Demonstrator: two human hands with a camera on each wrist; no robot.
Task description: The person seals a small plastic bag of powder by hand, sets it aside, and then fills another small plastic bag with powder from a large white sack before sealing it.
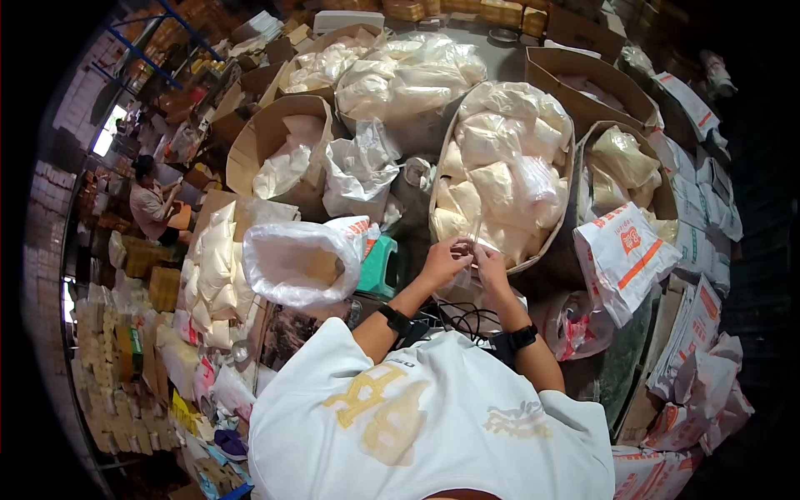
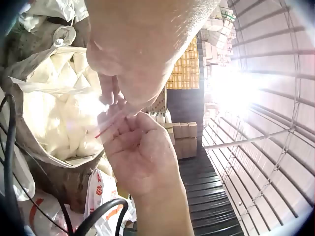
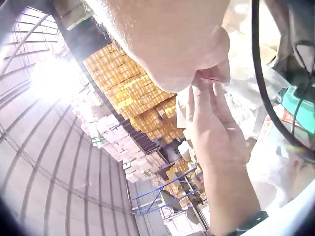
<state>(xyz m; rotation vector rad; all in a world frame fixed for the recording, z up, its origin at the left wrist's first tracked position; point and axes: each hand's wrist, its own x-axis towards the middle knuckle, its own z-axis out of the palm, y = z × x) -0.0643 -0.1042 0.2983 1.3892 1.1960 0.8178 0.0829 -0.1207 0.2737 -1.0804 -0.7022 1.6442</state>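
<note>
In the head view the left hand (image 1: pixel 445 262) and the right hand (image 1: pixel 490 265) meet at the near end of a tall box (image 1: pixel 571 187) of filled cream bags (image 1: pixel 500 187). Both pinch a thin piece of clear plastic (image 1: pixel 475 229) between fingertips. A red line (image 2: pixel 102 132) shows on the plastic beside the right hand (image 2: pixel 142 157) in the left wrist view, where the left hand (image 2: pixel 138 49) fills the top. The right wrist view shows the red line (image 3: pixel 211 78) between the right hand (image 3: pixel 167 39) and the left hand (image 3: pixel 214 123); the fingertips are partly hidden.
A white liner bag (image 1: pixel 302 262) stands open at left, beside a green container (image 1: pixel 379 267). Black cables (image 1: pixel 462 317) lie below the hands. A printed white sack (image 1: pixel 625 254) is at right. Another person (image 1: pixel 152 204) is at far left.
</note>
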